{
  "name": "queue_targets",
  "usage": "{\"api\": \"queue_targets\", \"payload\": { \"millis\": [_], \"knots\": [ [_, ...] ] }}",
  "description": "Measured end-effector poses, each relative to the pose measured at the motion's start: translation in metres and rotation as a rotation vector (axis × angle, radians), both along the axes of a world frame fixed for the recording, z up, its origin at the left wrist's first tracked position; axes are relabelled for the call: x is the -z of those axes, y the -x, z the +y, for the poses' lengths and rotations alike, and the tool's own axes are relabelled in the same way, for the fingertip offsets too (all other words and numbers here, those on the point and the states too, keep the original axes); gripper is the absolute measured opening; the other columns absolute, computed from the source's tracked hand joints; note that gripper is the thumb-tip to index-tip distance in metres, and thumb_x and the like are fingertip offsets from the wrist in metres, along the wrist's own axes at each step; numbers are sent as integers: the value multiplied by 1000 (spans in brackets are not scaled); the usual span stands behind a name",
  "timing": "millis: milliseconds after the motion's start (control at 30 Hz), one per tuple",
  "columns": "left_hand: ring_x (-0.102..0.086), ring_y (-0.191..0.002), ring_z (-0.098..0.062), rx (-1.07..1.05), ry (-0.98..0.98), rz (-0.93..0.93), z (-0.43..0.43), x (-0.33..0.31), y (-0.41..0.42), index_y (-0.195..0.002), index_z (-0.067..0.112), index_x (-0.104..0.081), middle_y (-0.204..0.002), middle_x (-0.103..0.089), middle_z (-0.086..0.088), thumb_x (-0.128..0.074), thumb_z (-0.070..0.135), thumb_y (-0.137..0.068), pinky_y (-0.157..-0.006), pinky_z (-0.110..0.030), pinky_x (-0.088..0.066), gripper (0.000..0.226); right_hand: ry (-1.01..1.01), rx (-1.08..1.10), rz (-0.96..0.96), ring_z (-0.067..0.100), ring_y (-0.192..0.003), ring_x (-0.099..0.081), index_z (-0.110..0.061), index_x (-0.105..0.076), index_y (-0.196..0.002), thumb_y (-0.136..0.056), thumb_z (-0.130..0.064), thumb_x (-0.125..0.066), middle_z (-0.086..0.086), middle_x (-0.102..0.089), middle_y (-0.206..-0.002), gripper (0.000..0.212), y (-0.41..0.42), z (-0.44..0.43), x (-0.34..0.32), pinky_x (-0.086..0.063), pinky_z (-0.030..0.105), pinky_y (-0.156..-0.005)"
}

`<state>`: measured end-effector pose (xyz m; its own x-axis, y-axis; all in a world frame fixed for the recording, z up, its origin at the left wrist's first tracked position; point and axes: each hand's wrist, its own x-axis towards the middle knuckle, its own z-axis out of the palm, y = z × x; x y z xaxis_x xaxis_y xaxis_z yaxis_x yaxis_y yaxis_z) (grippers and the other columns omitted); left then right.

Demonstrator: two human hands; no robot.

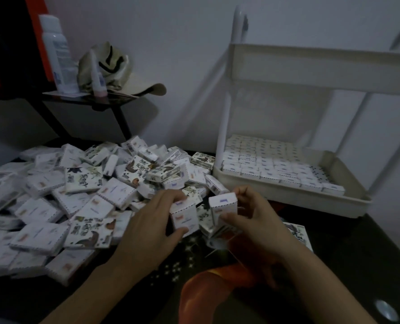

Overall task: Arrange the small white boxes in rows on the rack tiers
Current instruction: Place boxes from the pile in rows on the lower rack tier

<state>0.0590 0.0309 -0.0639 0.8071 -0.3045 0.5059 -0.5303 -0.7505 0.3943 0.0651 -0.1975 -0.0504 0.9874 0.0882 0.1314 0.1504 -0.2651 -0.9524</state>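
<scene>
Head view: our left hand (pixel 154 220) reaches forward, fingers and thumb curled round a box (pixel 185 216). Our right hand (pixel 256 213) pinches a second box (pixel 223 205) upright, just beside the first. Pile (pixel 84 190) lies left on the tabletop (pixel 357 253). Rack (pixel 287 197) stands right, lower tier packed in rows.

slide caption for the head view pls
Left hand grips a white box, right hand another box, beside the loose pile and the rack's row-filled lower tier.
</scene>
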Motion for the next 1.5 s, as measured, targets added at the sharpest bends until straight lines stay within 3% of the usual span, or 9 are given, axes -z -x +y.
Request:
{"api": "queue_targets", "payload": {
  "millis": [233, 400, 600, 800, 967, 1133, 1267, 1367, 1500],
  "knots": [
    [-48, -104, 11, 183, 182, 206, -82, -4, -23, -122, 40, -44, -110, -48, 27, -79, 22, -76, -78, -8, -41, 61, 101, 107, -58, 2, -100, -65, -45, -42, -133, -87, -9, -66, -7, -65, -111, 63, 19, -72, -9, -58, 27, -80],
    [-49, -104, 6, 237, 185, 259, -132, -4, -44, -110, 45, -49, -110, -51, 24, -79, 25, -77, -81, -5, -38, 49, 188, 204, -95, -16, -103, -55, -50, -49, -117, -90, -13, -62, -24, -57, -115, 47, 30, -122, -12, -51, 10, -71],
    [-59, -102, -4, 274, 329, 367, -176, -11, -60, -111, 39, -56, -110, -59, 13, -77, 11, -77, -87, -32, -54, 49, 178, 356, -190, 3, -104, -64, -35, -55, -107, -89, -13, -62, -12, -63, -115, 29, 27, -176, -40, -57, 21, -78],
    [-59, -99, -1, 314, 318, 395, -189, -8, -81, -114, 34, -60, -110, -59, 14, -69, 8, -83, -74, -14, -48, 41, 222, 571, -339, 7, -93, -64, -32, -53, -96, -90, -11, -63, -12, -62, -102, 24, -28, -210, -62, -59, 26, -72],
    [-60, -94, -2, 344, 312, 404, -188, -16, -87, -101, 48, -56, -107, -59, 17, -63, 7, -87, -78, -26, -54, 44, 424, 513, -75, 15, -87, -64, -36, -52, -94, -89, -19, -64, -3, -63, -99, 22, -62, -231, -28, -53, 27, -64],
    [-61, -82, 3, 353, 312, 403, -190, -31, -97, -96, 46, -57, -98, -62, 22, -67, 20, -88, -65, -16, -51, 29, 450, 338, 68, 16, -95, -60, -21, -55, -107, -92, -15, -56, 1, -60, -108, 16, -70, -242, -21, -46, 22, -70],
    [-57, -87, 7, 257, 370, 400, -205, -50, -116, -99, 36, -55, -95, -56, 29, -70, 29, -82, -76, -22, -49, 24, 498, 313, 145, 17, -98, -55, -28, -57, -98, -82, -37, -51, -2, -59, -106, 19, -76, -244, -15, -45, 32, -83],
    [-65, -79, -5, 305, 477, 455, -225, -68, -131, -107, 35, -51, -99, -65, 15, -67, 20, -83, -63, -25, -51, 32, 527, 343, 151, 18, -94, -56, -29, -59, -93, -74, -49, -50, -2, -62, -100, 29, -79, -244, -9, -46, 40, -88],
    [-61, -72, -12, 392, 416, 425, -263, -86, -155, -113, 33, -57, -106, -63, 10, -61, 14, -83, -47, -17, -42, 36, 624, 411, 57, 13, -89, -57, -27, -59, -84, -79, -62, -58, -7, -63, -91, 35, -80, -240, -4, -47, 35, -79]
  ]
}}
